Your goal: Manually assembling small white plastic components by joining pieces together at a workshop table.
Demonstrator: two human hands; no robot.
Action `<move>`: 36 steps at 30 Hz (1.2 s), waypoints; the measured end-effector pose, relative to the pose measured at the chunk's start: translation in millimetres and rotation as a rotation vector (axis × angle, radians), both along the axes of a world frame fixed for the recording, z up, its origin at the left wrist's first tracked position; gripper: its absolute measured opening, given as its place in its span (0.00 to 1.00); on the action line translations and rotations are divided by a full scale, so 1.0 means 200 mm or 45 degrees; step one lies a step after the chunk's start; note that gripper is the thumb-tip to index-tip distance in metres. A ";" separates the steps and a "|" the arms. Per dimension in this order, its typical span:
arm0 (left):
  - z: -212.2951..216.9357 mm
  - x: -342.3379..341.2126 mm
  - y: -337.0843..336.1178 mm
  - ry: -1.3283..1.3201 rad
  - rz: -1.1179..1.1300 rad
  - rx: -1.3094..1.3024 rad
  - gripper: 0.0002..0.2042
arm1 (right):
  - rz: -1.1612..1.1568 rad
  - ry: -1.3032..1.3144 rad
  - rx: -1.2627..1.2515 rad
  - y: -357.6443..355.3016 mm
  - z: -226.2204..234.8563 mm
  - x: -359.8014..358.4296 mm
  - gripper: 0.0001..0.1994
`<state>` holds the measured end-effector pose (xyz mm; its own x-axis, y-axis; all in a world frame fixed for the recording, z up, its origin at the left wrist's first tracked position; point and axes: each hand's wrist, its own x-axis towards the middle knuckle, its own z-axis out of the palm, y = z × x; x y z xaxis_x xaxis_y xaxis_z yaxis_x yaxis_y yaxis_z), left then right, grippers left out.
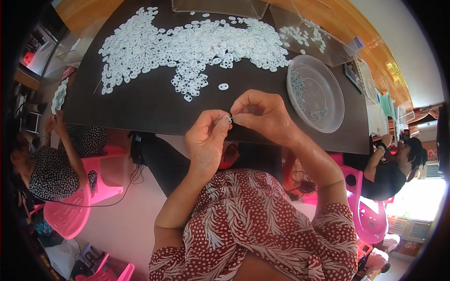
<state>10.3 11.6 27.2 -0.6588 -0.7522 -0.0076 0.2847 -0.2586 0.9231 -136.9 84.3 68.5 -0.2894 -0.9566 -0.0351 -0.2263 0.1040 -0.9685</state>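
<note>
My left hand [207, 136] and my right hand [262, 114] meet over the near edge of the dark table [140, 105]. Together their fingertips pinch one small white plastic ring piece [228, 119]. A wide heap of the same white pieces [187, 47] covers the far half of the table. One loose white piece [223, 86] lies just beyond my hands. A clear round plastic bowl [315, 93] with several small grey metal parts stands to the right of my right hand.
Clear plastic trays [304, 35] with a few white pieces stand at the table's far right. One person sits on a pink stool [70, 213] at the left, another person [393, 168] at the right. A pink chair [370, 220] stands beside me.
</note>
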 end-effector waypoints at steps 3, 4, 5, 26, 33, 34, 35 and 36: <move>0.00 0.00 0.00 -0.028 0.003 -0.063 0.06 | 0.020 0.025 0.008 0.00 0.00 0.00 0.05; -0.01 0.00 0.00 -0.047 0.020 -0.127 0.06 | 0.021 0.041 0.007 0.00 0.00 0.01 0.05; -0.02 0.00 0.00 -0.067 0.038 -0.192 0.06 | 0.024 0.058 0.005 -0.01 0.00 0.01 0.05; -0.07 0.01 0.01 -0.057 0.322 -0.347 0.05 | -0.138 0.608 -0.297 -0.07 -0.08 0.16 0.02; -0.09 0.00 0.02 0.030 0.343 -0.208 0.05 | -0.132 0.547 -0.227 -0.07 -0.15 0.18 0.02; -0.09 0.00 0.02 0.012 0.326 -0.187 0.05 | -0.166 0.505 -0.226 -0.08 -0.15 0.18 0.02; -0.09 0.00 0.01 -0.007 0.312 -0.166 0.05 | -0.196 0.462 -0.225 -0.08 -0.16 0.19 0.03; -0.10 0.01 0.00 -0.005 0.313 -0.167 0.05 | -0.195 0.464 -0.226 -0.09 -0.14 0.18 0.03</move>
